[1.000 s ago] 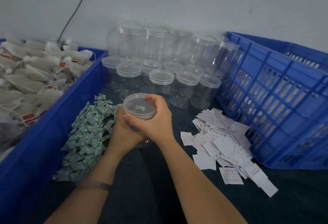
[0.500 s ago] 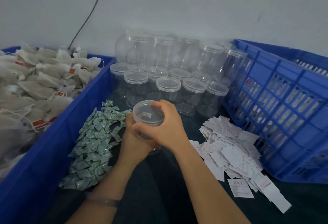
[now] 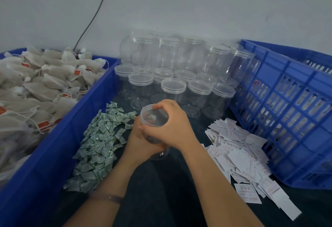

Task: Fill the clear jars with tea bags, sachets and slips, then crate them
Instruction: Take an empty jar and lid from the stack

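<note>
Both hands hold one clear jar (image 3: 152, 118) upright on the dark table, just in front of the jar cluster. My left hand (image 3: 138, 142) wraps the jar's body from the left. My right hand (image 3: 172, 126) curls over its clear lid, fingers round the rim. Something pale shows inside through the lid. Several lidded empty jars (image 3: 173, 86) stand behind, in two tiers. A pile of green-white sachets (image 3: 98, 144) lies to the left, and white paper slips (image 3: 239, 156) lie to the right. Tea bags (image 3: 36, 86) fill the left bin.
The solid blue bin (image 3: 59, 136) of tea bags runs along the left. A slatted blue crate (image 3: 287, 111) stands at the right, its inside mostly hidden. A dark cable (image 3: 93, 16) runs down the grey wall behind.
The view has shifted, so everything sits lower and further right in frame. My hands stay on the same jar, the right hand still over the lid.
</note>
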Tool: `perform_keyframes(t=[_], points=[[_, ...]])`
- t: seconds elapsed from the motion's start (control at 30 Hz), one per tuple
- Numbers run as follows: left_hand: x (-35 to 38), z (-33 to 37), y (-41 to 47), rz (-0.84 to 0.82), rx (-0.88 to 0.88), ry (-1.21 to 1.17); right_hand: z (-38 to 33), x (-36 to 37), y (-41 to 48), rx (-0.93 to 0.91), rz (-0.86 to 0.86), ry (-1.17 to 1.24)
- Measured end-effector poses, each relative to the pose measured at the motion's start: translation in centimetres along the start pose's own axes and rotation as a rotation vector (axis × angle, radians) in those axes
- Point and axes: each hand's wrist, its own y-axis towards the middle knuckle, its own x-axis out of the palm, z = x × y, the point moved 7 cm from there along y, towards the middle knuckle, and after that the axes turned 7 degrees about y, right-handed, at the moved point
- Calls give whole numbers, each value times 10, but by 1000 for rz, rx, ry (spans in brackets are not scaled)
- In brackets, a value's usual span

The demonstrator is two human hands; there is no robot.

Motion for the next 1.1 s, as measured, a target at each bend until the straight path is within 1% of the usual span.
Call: perform_keyframes(t=[0.1,0.17,0.23,0.3,0.37,0.43,0.53,0.7,0.77,0.87,0.97,1.1], points=[[2,-2,-5,-22,-34,-24,3,-4,-1,-33,-36,51],[3,-2,-6,-8,-43,-31,6,-4,-3,-55,-28,97],[4,-3,-7,-3,-64,-65,13,-4,-8,-52,38,179],[6,-5,-9,-5,-103,-112,22,-4,-17,-5,142,292],[7,-4,-10,-13,-109,-132,28,-1,-25,22,217,339],[8,-2,-11,-26,-103,-142,32,2,-28,44,229,365],[9,0,-11,-42,-104,-173,36,4,-29,40,192,427],[9,3,-9,-19,-73,-137,35,6,-29,3,163,436],[9,4,-7,1,-47,-115,34,6,-28,-2,197,415],[10,6,-7,-14,-24,-98,33,5,-27,-28,265,408],[11,2,-7,-45,-50,-144,36,5,-28,-40,281,446],[13,-4,-8,-65,-86,-173,38,4,-31,-66,252,442]])
